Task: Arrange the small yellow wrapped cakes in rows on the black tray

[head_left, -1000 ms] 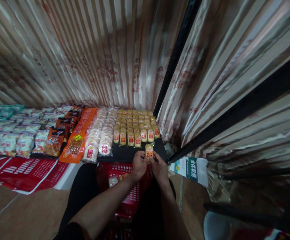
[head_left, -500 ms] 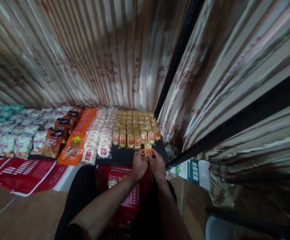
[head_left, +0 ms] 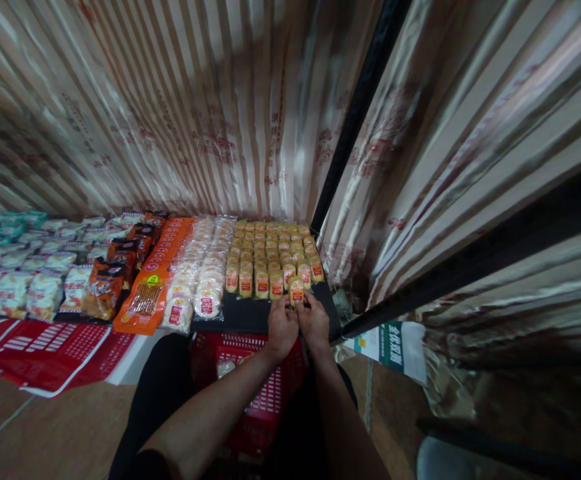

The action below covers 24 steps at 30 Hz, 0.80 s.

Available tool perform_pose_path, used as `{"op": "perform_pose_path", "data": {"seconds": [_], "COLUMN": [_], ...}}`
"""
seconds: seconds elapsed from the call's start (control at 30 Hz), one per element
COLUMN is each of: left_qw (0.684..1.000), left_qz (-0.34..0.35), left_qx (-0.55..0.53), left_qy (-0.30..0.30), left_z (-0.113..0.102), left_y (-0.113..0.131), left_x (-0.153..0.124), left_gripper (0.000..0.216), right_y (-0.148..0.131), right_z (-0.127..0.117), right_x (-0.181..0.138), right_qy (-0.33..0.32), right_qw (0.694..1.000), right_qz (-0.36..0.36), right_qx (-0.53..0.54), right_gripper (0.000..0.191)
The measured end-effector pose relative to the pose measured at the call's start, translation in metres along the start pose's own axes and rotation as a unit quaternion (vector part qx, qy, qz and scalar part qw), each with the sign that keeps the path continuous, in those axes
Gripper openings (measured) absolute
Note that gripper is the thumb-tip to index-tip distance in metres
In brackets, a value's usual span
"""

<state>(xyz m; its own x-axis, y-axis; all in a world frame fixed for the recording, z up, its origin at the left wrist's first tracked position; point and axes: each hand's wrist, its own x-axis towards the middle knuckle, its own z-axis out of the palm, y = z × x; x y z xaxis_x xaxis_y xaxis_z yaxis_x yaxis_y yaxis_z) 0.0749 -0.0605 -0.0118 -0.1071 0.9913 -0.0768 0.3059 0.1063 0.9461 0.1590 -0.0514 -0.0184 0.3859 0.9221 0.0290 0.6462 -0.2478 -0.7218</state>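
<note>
Both my hands pinch one small yellow snack packet (head_left: 296,291) with a red label, my left hand (head_left: 281,327) on its left side and my right hand (head_left: 313,321) on its right. The packet stands on the black shelf (head_left: 240,316), just in front of the rows of yellow snack packets (head_left: 269,253) of the same kind. A red plastic basket (head_left: 257,393) sits below my forearms, against my lap.
Left of the yellow rows lie round white cakes in clear wrap (head_left: 203,273), a long orange packet (head_left: 153,283), dark orange bags (head_left: 115,267) and white and teal bags (head_left: 15,267). Striped curtains hang behind. A black post (head_left: 355,113) rises at the right. A red basket lid (head_left: 50,350) lies at the left.
My hands have pushed the yellow packet a little farther from me, up to the front row of packets. The view has shifted slightly.
</note>
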Motion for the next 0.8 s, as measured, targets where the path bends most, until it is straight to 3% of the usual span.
{"op": "perform_pose_path", "data": {"seconds": [0.6, 0.8], "left_qw": [0.999, 0.998], "left_qz": [0.018, 0.04], "left_qx": [0.033, 0.046], "left_qy": [0.002, 0.003], "left_z": [0.0, -0.001], "left_y": [0.002, -0.002], "left_x": [-0.002, -0.003], "left_gripper": [0.043, 0.046], "right_y": [-0.008, -0.01], "right_z": [0.002, 0.004], "right_x": [0.011, 0.005], "right_qy": [-0.017, 0.016], "right_qw": [0.999, 0.999], "right_qz": [0.019, 0.008], "right_qx": [0.032, 0.051], "right_gripper": [0.045, 0.045]}}
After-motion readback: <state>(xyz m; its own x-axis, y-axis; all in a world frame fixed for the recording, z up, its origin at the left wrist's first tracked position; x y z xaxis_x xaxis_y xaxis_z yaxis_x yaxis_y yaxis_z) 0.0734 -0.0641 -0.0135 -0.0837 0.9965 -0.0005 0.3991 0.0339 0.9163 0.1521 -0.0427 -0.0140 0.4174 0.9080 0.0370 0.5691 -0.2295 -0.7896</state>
